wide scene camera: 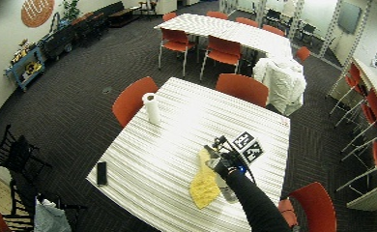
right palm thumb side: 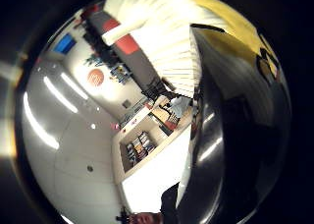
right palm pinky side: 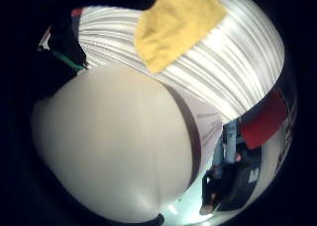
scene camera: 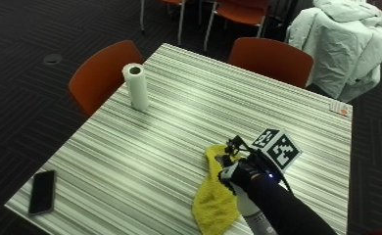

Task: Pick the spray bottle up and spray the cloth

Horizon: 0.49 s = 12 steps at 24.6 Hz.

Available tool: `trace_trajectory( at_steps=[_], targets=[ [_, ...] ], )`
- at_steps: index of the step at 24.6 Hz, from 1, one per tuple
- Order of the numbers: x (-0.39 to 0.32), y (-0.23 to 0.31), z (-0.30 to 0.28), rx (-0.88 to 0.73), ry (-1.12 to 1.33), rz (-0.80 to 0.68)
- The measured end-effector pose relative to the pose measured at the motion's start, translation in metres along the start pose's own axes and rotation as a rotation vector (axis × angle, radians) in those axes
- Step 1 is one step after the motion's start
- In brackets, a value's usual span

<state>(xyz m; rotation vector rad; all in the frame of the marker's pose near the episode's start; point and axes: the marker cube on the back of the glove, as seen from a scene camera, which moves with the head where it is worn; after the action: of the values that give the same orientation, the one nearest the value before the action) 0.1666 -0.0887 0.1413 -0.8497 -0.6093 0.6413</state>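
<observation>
A yellow cloth (scene camera: 212, 205) lies on the striped table (scene camera: 197, 107) near its front edge. My gloved right hand (scene camera: 243, 172) is just right of the cloth and grips the spray bottle (scene camera: 255, 215) around its neck. The bottle's black spray head sticks out past the fingers, over the cloth's far end. Its pale body slants down toward the table edge below my wrist. In the little finger side palm view the white bottle (right palm pinky side: 114, 146) fills most of the picture, with the cloth (right palm pinky side: 173, 25) on the table beyond it. I cannot tell whether the bottle's base touches the table.
A paper towel roll (scene camera: 136, 86) stands upright near the table's far left edge. A black phone (scene camera: 41, 192) lies at the near left corner. Orange chairs (scene camera: 103, 73) ring the table, and a white jacket (scene camera: 344, 44) hangs over one at the back right.
</observation>
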Motion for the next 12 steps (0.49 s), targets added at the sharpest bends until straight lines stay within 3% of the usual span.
trace_trajectory(
  at_steps=[5,12],
  targets=[
    [0.05,-0.015,0.018,-0.14,0.135,0.268],
    [0.07,-0.019,0.025,-0.165,0.189,0.33]
  ],
)
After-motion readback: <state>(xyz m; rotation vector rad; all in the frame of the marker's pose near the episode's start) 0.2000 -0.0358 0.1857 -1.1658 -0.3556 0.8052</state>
